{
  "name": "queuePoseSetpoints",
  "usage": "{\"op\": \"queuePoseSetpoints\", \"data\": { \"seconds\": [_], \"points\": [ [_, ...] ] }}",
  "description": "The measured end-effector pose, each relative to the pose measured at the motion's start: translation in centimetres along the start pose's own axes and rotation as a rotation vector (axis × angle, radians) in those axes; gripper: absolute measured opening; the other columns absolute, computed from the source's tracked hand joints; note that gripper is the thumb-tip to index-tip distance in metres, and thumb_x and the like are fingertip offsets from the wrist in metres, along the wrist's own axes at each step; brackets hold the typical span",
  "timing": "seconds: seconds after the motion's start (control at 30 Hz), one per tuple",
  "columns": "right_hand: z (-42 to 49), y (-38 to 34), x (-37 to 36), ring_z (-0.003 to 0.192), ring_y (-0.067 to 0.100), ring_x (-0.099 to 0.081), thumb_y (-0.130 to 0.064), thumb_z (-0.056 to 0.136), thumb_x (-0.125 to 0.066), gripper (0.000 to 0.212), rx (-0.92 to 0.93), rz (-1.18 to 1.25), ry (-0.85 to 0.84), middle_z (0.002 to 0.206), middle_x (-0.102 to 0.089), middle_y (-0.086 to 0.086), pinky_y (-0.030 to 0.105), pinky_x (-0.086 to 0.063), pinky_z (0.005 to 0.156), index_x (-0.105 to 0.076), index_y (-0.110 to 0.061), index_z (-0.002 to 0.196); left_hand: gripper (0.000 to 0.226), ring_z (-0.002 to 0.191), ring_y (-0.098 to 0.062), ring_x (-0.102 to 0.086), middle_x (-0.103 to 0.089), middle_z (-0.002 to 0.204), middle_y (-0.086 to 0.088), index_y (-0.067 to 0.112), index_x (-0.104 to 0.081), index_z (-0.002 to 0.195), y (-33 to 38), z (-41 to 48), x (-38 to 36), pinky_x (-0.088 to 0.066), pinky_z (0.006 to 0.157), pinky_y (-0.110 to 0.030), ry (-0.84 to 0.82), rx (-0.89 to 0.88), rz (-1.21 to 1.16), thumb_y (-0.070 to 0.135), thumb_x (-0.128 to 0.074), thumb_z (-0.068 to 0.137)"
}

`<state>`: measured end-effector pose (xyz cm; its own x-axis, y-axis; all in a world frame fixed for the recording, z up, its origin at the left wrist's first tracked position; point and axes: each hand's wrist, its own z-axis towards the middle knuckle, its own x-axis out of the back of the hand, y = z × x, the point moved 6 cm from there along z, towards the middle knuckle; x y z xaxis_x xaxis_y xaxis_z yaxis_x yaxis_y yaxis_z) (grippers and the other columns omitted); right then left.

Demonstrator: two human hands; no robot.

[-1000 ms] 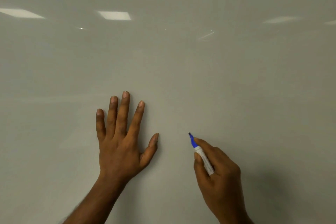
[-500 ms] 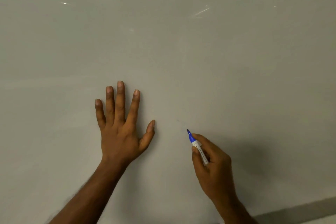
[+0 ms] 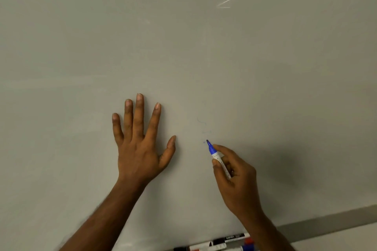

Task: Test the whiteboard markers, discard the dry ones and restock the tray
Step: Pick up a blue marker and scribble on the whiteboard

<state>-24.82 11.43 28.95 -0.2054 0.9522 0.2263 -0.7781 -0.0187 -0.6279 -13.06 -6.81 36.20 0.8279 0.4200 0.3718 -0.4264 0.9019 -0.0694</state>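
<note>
Pinched in my right hand (image 3: 238, 185), the blue marker (image 3: 213, 151) has its tip at the whiteboard (image 3: 204, 47). My left hand (image 3: 138, 149) lies flat, fingers spread.

We hold a white-barrelled marker with a blue tip (image 3: 216, 156) in our right hand (image 3: 238, 181), tilted up-left, tip at the glossy white whiteboard (image 3: 204, 57) below a faint blue squiggle (image 3: 202, 123). Black, red and blue markers (image 3: 220, 243) lie side by side at its lower edge.

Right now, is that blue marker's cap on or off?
Off. The blue marker in the right hand shows its bare dark tip at the whiteboard, just below faint blue strokes.
</note>
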Motion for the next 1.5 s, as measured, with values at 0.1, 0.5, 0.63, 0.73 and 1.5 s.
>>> {"op": "queuePoseSetpoints", "data": {
  "seconds": [0.1, 0.5, 0.63, 0.73, 1.5],
  "points": [
    [0.5, -0.1, 0.6, 0.047, 0.017, -0.052, -0.025, 0.094, -0.061, 0.018, -0.022, 0.078, 0.068, 0.065, -0.062, 0.000, 0.036, -0.047, 0.044, -0.058, -0.037, 0.107, 0.080, 0.150, -0.037, -0.009, -0.013, 0.161, -0.020, 0.013, -0.034, 0.151, 0.2, -0.6, 0.0, -0.012, 0.117, -0.063, -0.014, 0.004, -0.007, 0.051, -0.061, 0.086],
    [10.5, -7.0, 1.7, 0.083, 0.014, -0.067, -0.011, 0.092, -0.066, 0.019, 0.272, -0.017, 0.165, 0.096, -0.072, 0.001, 0.034, -0.055, 0.075, -0.071, -0.009, 0.110, 0.083, 0.149, -0.040, -0.011, -0.012, 0.162, -0.020, 0.012, -0.034, 0.150, 0.6, -1.4, -0.9, -0.012, 0.116, -0.066, -0.015, 0.039, 0.005, 0.051, -0.061, 0.083],
    [8.1, -6.4, 0.1, 0.083, 0.014, -0.067, -0.014, 0.092, -0.063, 0.023, 0.289, -0.092, 0.049, 0.098, -0.072, -0.001, 0.035, -0.056, 0.073, -0.070, -0.010, 0.113, 0.082, 0.150, -0.039, -0.010, -0.012, 0.162, -0.020, 0.013, -0.034, 0.150, 0.8, -1.3, -0.9, -0.012, 0.116, -0.064, -0.015, 0.040, -0.004, 0.053, -0.059, 0.083],
    [7.2, -4.4, 1.8, 0.084, 0.010, -0.067, -0.012, 0.093, -0.065, 0.019, 0.203, -0.074, 0.191, 0.096, -0.072, -0.002, 0.035, -0.056, 0.073, -0.071, -0.009, 0.111, 0.082, 0.150, -0.039, -0.010, -0.012, 0.162, -0.020, 0.013, -0.034, 0.150, 0.8, -1.4, -0.9, -0.012, 0.116, -0.064, -0.024, 0.032, -0.004, 0.052, -0.060, 0.083],
    [-1.3, 2.2, 0.3, 0.085, 0.007, -0.064, -0.028, 0.094, -0.057, 0.026, 0.004, -0.230, -0.009, 0.102, -0.067, -0.009, 0.027, -0.057, 0.069, -0.062, -0.021, 0.119, 0.080, 0.150, -0.039, -0.009, -0.008, 0.162, -0.020, 0.016, -0.034, 0.150, 2.8, -8.0, -3.1, -0.010, 0.118, -0.062, -0.186, 0.029, -0.044, 0.056, -0.055, 0.084]
  ]
}}
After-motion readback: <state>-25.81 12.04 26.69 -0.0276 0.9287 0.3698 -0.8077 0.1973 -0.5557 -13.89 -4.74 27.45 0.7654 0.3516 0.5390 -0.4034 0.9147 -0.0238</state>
